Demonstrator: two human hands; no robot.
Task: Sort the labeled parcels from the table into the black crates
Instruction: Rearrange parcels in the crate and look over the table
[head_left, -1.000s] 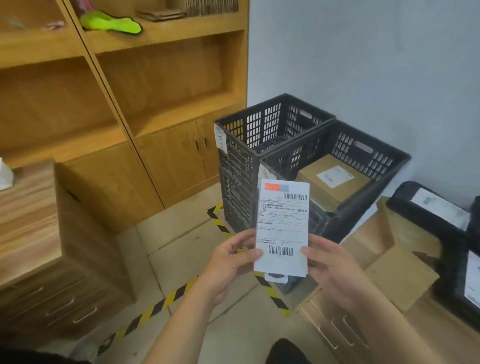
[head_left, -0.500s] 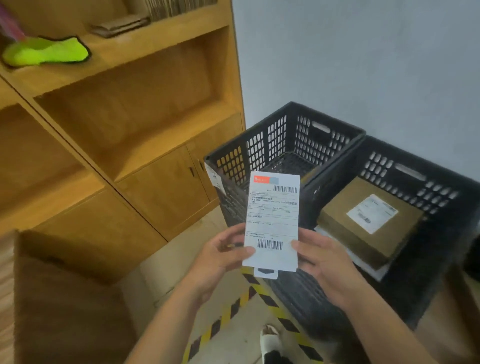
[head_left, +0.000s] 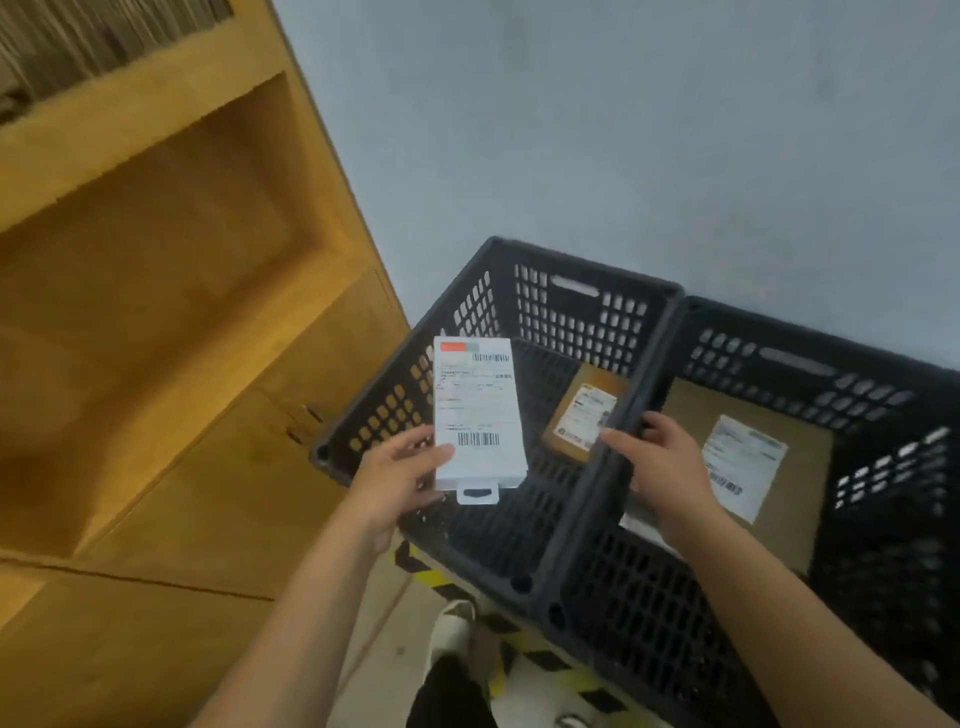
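Observation:
My left hand (head_left: 402, 475) grips a flat white parcel (head_left: 478, 415) with a printed label and barcodes, held upright over the left black crate (head_left: 582, 283). A small brown labeled box (head_left: 584, 410) lies on that crate's floor. My right hand (head_left: 657, 460) is off the parcel, fingers spread, hovering at the shared rim between the two crates. The right black crate (head_left: 810, 358) holds a larger brown box (head_left: 779, 467) with a white label, lying on something white beneath it.
A wooden shelf unit with cupboard doors (head_left: 218, 415) stands left of the crates. A pale wall (head_left: 623, 130) rises behind them. Yellow-black tape (head_left: 431, 574) runs across the floor under the crates, beside my shoe (head_left: 452, 623).
My right hand let go of the white parcel and moved right to the crates' shared rim. The left hand alone carried the parcel over the left crate. The view moved closer.

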